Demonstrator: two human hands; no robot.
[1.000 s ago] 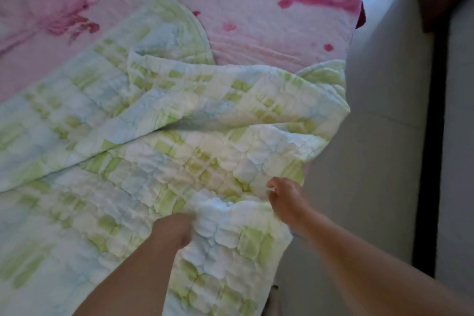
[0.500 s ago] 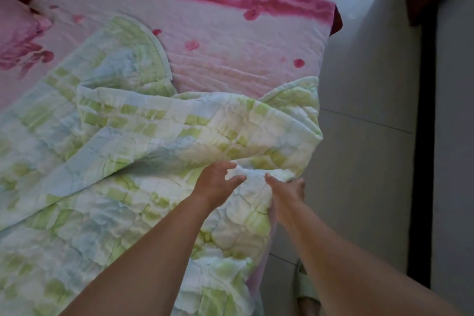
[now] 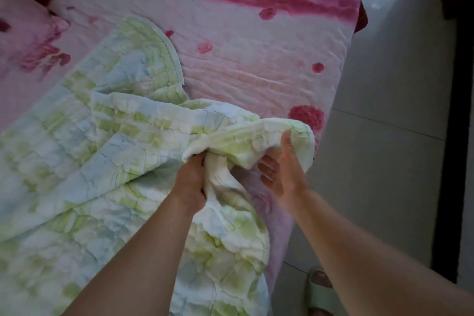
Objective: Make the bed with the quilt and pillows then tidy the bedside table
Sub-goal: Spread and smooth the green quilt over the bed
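Your left hand (image 3: 191, 182) is closed in a fist around a bunched white fold of the quilt (image 3: 115, 161), knuckles up, with the forearm reaching in from the lower left and lying over the quilt's rumpled green, blue and white surface. Your right hand (image 3: 283, 169) is turned palm toward you, fingers (image 3: 266, 164) loosely curled and partly spread, while the thumb and upper palm tuck under the quilt's rounded corner and lift it off the bed (image 3: 256, 59); this hand is blurred, so you cannot tell how firmly it pinches. Your right forearm comes in from the lower right, crossing above the floor (image 3: 384, 136) beside the bed.

The quilt lies crumpled across the near and left part of the bed, one curved edge folded back toward the middle, leaving the pink rose-printed sheet bare at the far right. A pink pillow (image 3: 28, 41) rests at the upper left. Your foot in a pale slipper (image 3: 316, 292) stands on the floor just beside the bed.
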